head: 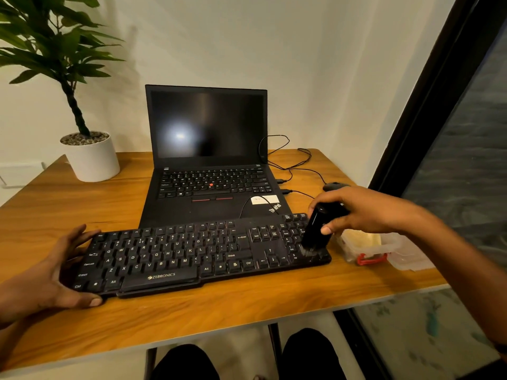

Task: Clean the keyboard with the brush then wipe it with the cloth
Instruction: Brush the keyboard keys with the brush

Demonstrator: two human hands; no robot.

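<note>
A black full-size keyboard [203,256] with white key legends and a maker's name printed below the space bar lies flat on a wooden table [219,311], its long axis running left to right and tilted slightly, the right end a little farther from the person than the left. The left hand [52,278] rests at the keyboard's left end with fingers [76,237] spread and relaxed, thumb laid along the near left corner and fingertips reaching past the far left corner, bracing the board without curling round it. The right hand [356,212] grasps a black brush [318,229], fingers and thumb wrapped round its dark, glossy handle. The brush stands tilted, handle leaning up and away towards the right hand, pale bristles pointing down and pressed onto the number-pad keys at the keyboard's right end. Just right of the right-hand fingers sits a clear plastic container [384,250] with a red clasp, holding something pale yellow that may be the cloth; I cannot tell. Beyond both hands an open black laptop [208,160] with a dark screen faces the person, cables [290,163] trailing from its right side. Far beyond the left-hand fingers stands a potted plant [87,157] in a white pot
</note>
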